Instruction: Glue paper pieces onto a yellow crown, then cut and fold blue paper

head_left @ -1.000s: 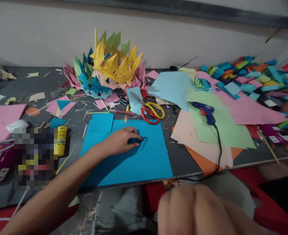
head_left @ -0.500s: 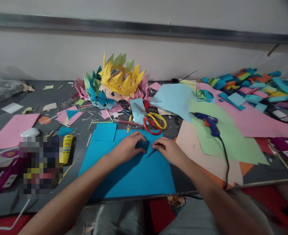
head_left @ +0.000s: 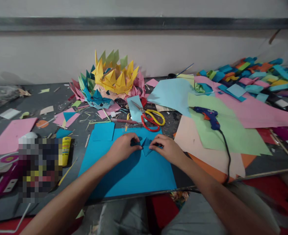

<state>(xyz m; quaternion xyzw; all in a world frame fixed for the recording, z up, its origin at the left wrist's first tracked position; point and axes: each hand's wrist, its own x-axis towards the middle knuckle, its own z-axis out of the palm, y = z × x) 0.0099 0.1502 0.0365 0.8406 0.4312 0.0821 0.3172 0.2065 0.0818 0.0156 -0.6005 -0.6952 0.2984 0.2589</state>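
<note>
A small folded piece of blue paper (head_left: 146,147) with a pointed shape is held between both hands, just above a large blue sheet (head_left: 131,176). My left hand (head_left: 127,145) pinches its left edge with thumb and fingers. On its right side, my right hand (head_left: 165,147) grips it between thumb and fingertips. A smaller blue square of paper (head_left: 102,132) lies on the sheet's far left corner. Just beyond the hands, scissors (head_left: 151,119) with one red and one yellow handle rest on a light blue paper piece (head_left: 134,109).
Crowns of folded paper (head_left: 116,78) stand against the wall. To the right, a blue glue gun (head_left: 206,114) lies on a green sheet (head_left: 232,130), its cord hanging over the table edge. A yellow glue tube (head_left: 65,150) is at left. Colourful folded pieces (head_left: 254,75) fill the back right.
The folded blue paper has turned and now shows a wider, pointed face. Both hands have shifted slightly around it, and the camera view has tilted a little.
</note>
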